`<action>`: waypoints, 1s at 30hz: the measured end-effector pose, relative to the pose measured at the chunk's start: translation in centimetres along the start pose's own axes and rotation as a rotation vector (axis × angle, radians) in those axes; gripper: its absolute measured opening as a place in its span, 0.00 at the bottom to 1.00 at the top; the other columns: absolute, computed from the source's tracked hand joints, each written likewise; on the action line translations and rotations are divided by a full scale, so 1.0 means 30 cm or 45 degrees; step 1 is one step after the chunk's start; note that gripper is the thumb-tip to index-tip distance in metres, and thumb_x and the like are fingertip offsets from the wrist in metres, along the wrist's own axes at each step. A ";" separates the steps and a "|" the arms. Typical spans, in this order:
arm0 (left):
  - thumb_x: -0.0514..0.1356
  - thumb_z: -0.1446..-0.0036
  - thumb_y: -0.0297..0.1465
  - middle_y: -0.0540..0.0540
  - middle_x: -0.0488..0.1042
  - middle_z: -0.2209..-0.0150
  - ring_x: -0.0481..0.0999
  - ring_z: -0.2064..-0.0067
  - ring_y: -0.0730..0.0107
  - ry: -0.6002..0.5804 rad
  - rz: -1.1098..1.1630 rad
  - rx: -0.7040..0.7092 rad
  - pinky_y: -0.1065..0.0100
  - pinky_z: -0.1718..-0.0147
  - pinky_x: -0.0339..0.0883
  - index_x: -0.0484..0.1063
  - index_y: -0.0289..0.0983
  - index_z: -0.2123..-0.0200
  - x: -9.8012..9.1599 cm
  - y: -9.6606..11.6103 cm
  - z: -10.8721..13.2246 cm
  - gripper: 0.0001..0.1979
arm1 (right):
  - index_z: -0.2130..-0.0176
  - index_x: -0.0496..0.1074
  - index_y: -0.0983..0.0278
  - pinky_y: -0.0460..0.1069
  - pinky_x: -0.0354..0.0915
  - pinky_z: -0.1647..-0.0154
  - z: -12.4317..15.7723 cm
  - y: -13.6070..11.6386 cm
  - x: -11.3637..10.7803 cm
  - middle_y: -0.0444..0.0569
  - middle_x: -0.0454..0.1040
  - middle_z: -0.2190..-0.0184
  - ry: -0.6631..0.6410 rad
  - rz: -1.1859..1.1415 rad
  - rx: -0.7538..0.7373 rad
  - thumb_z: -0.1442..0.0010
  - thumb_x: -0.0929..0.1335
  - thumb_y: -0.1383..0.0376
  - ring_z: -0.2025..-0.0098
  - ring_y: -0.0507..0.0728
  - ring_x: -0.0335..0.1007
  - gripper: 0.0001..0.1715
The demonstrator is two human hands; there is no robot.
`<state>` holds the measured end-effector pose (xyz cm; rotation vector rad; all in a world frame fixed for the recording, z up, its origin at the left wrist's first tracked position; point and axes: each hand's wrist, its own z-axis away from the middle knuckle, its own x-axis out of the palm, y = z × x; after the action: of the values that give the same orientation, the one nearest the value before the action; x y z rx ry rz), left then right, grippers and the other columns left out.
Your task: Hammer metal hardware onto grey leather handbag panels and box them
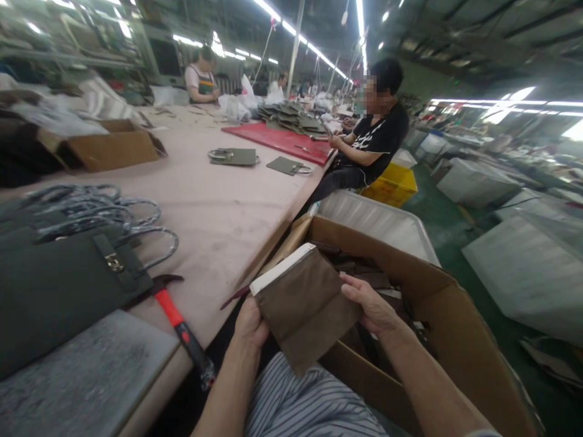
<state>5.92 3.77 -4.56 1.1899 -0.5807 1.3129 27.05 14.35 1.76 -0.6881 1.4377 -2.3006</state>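
Both my hands hold a brown bag panel (305, 303) with a white edge, above my lap and beside a large cardboard box (437, 315). My left hand (248, 325) grips its left edge with the fingers hidden behind it. My right hand (371, 303) clasps its right side, thumb on the front. The box holds more brown pieces (359, 267).
A pink worktable (218, 212) lies to my left with a dark green handbag (59, 279), a red-handled hammer (180, 325), a grey slab (82, 376) and an open box (109, 149). A seated person (368, 139) works at a red mat (282, 141). A yellow crate (394, 182) and white bins stand at the right.
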 end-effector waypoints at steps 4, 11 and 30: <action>0.67 0.57 0.19 0.36 0.83 0.54 0.80 0.47 0.45 0.042 0.020 0.003 0.49 0.41 0.71 0.78 0.30 0.50 -0.017 0.002 -0.011 0.26 | 0.63 0.76 0.64 0.53 0.74 0.60 -0.010 0.018 -0.010 0.49 0.82 0.67 0.023 0.100 0.003 0.63 0.83 0.58 0.66 0.59 0.79 0.29; 0.67 0.55 0.18 0.36 0.83 0.54 0.81 0.48 0.47 0.113 0.011 0.032 0.49 0.42 0.72 0.77 0.31 0.48 -0.030 -0.020 -0.024 0.27 | 0.66 0.73 0.62 0.50 0.71 0.71 -0.022 0.069 -0.031 0.44 0.78 0.74 0.138 0.250 -0.067 0.55 0.79 0.52 0.77 0.54 0.72 0.23; 0.70 0.59 0.24 0.36 0.84 0.62 0.83 0.54 0.46 0.133 -0.170 0.028 0.50 0.48 0.75 0.80 0.30 0.61 0.062 -0.058 0.042 0.18 | 0.45 0.73 0.60 0.69 0.53 0.33 0.003 0.038 0.024 0.57 0.72 0.42 0.086 1.863 -1.556 0.38 0.62 0.75 0.37 0.65 0.65 0.25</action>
<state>8.33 3.71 -3.06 1.1509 -0.4056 1.2624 26.54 13.42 0.91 0.2722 2.1441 -0.2565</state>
